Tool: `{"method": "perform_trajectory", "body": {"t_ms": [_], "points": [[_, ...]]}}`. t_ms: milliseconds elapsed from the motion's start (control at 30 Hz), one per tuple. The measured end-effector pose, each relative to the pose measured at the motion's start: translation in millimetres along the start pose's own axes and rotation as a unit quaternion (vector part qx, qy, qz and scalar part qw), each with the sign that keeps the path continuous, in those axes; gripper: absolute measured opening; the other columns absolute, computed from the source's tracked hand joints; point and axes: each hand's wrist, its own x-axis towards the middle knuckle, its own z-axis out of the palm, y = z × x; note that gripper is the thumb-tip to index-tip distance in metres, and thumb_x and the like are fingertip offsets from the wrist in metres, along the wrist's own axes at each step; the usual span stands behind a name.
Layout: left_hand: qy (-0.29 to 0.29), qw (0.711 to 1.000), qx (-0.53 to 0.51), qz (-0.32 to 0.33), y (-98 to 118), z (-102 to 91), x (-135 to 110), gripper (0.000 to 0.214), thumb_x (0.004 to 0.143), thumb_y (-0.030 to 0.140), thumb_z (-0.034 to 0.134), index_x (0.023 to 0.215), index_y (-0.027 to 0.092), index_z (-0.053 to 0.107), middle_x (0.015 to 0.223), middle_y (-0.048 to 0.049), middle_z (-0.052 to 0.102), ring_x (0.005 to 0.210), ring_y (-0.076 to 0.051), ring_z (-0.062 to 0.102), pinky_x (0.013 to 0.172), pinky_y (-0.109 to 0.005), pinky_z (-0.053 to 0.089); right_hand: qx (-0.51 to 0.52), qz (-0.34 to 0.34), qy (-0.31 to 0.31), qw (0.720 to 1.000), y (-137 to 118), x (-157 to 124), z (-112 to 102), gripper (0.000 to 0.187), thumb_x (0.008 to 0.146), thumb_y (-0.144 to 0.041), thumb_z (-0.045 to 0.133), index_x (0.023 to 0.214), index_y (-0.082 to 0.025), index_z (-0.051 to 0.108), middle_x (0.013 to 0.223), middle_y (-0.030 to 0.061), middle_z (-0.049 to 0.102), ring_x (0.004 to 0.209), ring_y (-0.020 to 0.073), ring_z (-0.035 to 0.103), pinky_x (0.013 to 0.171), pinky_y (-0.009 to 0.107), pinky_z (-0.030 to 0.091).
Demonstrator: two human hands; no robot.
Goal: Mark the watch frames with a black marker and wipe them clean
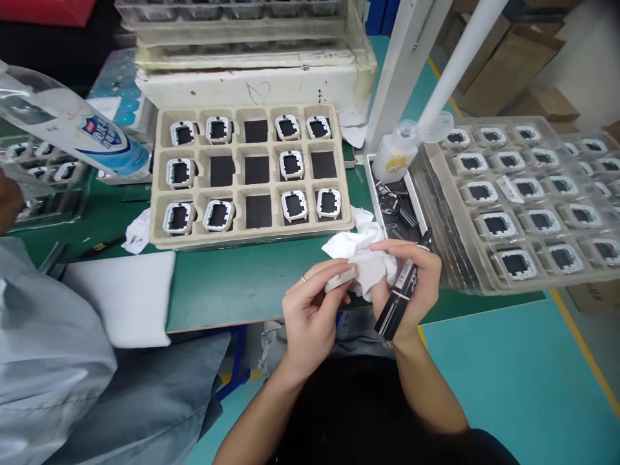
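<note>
Frame (pixel 340 279) in your left hand (pixel 309 313), cloth (pixel 371 271) close beside it

Across your lap runs the green bench (pixel 217 281). On your right stands a stack of trays (pixel 557 284), the top one bearing rows of white frames. Straight ahead sits the near tray (pixel 252 240), with frames in ten of its cells. Past its right end, a bottle (pixel 394 158) stands by the white post.

Smaller now: your own two hands, raised close together over the bench's front edge. Your left fingers are pinching the pale frame, which you have tilted nearly edge-on (so its inner side can't be read from here). Your right hand (pixel 420 298) is gripping two things: a black marker (pixel 397 303) slanting across the palm, and the white cloth, caught between thumb and forefinger. More white cloth lies bunched just beyond; whether it is all one piece, you can't tell from this view.

As I judge it, you are at a wiping step, since the cloth is turned toward the frame and the marker seems merely parked. Whether cloth and frame touch is hidden by your fingers. The next stroke calls for a firm left pinch, the cloth flat under your right fingertips, and the marker's thick end kept off the frame.
</note>
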Motion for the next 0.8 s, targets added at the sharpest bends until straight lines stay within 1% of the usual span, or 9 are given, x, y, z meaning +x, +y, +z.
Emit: {"method": "perform_trajectory", "body": {"t_ms": [67, 167, 267, 433, 500, 567, 633, 700, 800], "points": [[-0.015, 0.998, 0.033, 0.059, -4.7, -3.0, -4.5, 0.021, 0.105, 0.02, 0.076, 0.119, 0.026, 0.09, 0.123, -0.0108, 0.086, 0.097, -0.022, 0.082, 0.073, -0.028, 0.067, -0.011, -0.002, 0.004, 1.0, -0.4, -0.3, -1.0, 0.028, 0.1, -0.029, 0.073, 0.128, -0.03, 0.069, 0.11, 0.0068, 0.081, 0.104, 0.029, 0.081, 0.096, 0.051, 0.069], [-0.076, 0.985, 0.059, 0.142, -7.3, -7.1, -7.4, 0.031, 0.104, 0.013, 0.073, 0.127, 0.028, 0.089, 0.123, -0.0105, 0.087, 0.107, -0.026, 0.084, 0.092, -0.037, 0.069, -0.017, 0.014, -0.017, 1.0, -0.9, -1.6, -2.9, 0.027, 0.103, -0.039, 0.073, 0.129, -0.032, 0.073, 0.113, 0.0079, 0.083, 0.109, 0.0316, 0.082, 0.1, 0.054, 0.068], [-0.121, 0.978, 0.046, 0.164, -5.8, -10.0, -5.0, 0.037, 0.103, 0.007, 0.072, 0.13, 0.028, 0.088, 0.122, -0.0096, 0.088, 0.11, -0.025, 0.084, 0.099, -0.036, 0.068, 0.006, 0.025, -0.029, 0.999, -0.7, -1.2, -2.9, 0.025, 0.104, -0.044, 0.073, 0.126, -0.032, 0.072, 0.112, 0.0083, 0.084, 0.105, 0.0322, 0.082, 0.097, 0.056, 0.069], [-0.142, 0.982, 0.029, 0.126, -3.6, -11.1, -0.9, 0.03, 0.105, 0.012, 0.074, 0.127, 0.027, 0.089, 0.122, -0.0103, 0.088, 0.112, -0.025, 0.084, 0.101, -0.036, 0.069, 0.119, 0.066, -0.025, 0.99, -2.0, 5.4, 1.2, 0.023, 0.1, -0.043, 0.076, 0.109, -0.032, 0.059, 0.105, 0.004, 0.082, 0.08, 0.0259, 0.08, 0.069, 0.044, 0.068], [-0.145, 0.983, 0.023, 0.107, -3.3, -10.1, -1.2, 0.026, 0.106, 0.016, 0.074, 0.124, 0.027, 0.089, 0.122, -0.0113, 0.088, 0.113, -0.027, 0.084, 0.1, -0.039, 0.07, 0.119, 0.082, -0.014, 0.989, -2.7, 7.3, 1.6, 0.027, 0.098, -0.037, 0.078, 0.101, -0.031, 0.052, 0.096, 0.0009, 0.079, 0.07, 0.0212, 0.075, 0.063, 0.038, 0.062], [-0.144, 0.987, 0.003, 0.071, -2.1, -9.0, -1.5, 0.023, 0.107, 0.02, 0.073, 0.122, 0.026, 0.09, 0.122, -0.0121, 0.087, 0.112, -0.028, 0.084, 0.09, -0.037, 0.071, 0.091, 0.096, 0.006, 0.991, -2.3, 7.7, 0.6, 0.027, 0.1, -0.031, 0.075, 0.096, -0.029, 0.048, 0.086, -0.0021, 0.074, 0.066, 0.0174, 0.068, 0.061, 0.032, 0.055], [-0.129, 0.991, -0.031, 0.016, 0.7, -8.3, -0.2, 0.02, 0.107, 0.024, 0.075, 0.12, 0.024, 0.09, 0.125, -0.0132, 0.087, 0.103, -0.026, 0.084, 0.074, -0.031, 0.07, 0.075, 0.115, 0.019, 0.99, -1.2, 7.1, -1.0, 0.027, 0.102, -0.028, 0.072, 0.093, -0.029, 0.047, 0.078, -0.0042, 0.067, 0.065, 0.0155, 0.063, 0.061, 0.03, 0.05], [-0.106, 0.992, -0.062, -0.041, 5.3, -7.8, 3.7, 0.018, 0.105, 0.028, 0.078, 0.117, 0.022, 0.09, 0.119, -0.0132, 0.087, 0.088, -0.022, 0.082, 0.062, -0.027, 0.064, 0.078, 0.132, 0.014, 0.988, -0.3, 6.9, -2.2, 0.029, 0.103, -0.031, 0.072, 0.09, -0.028, 0.046, 0.074, -0.0053, 0.06, 0.064, 0.0148, 0.058, 0.061, 0.03, 0.046], [-0.087, 0.989, -0.079, -0.094, 13.4, -6.8, 13.7, 0.016, 0.103, 0.03, 0.082, 0.112, 0.019, 0.091, 0.095, -0.0092, 0.086, 0.072, -0.016, 0.075, 0.06, -0.023, 0.061, 0.072, 0.123, 0.01, 0.99, -0.9, 7.9, -2.3, 0.037, 0.102, -0.033, 0.074, 0.083, -0.028, 0.043, 0.069, -0.0073, 0.05, 0.058, 0.0125, 0.048, 0.056, 0.028, 0.039]]}}
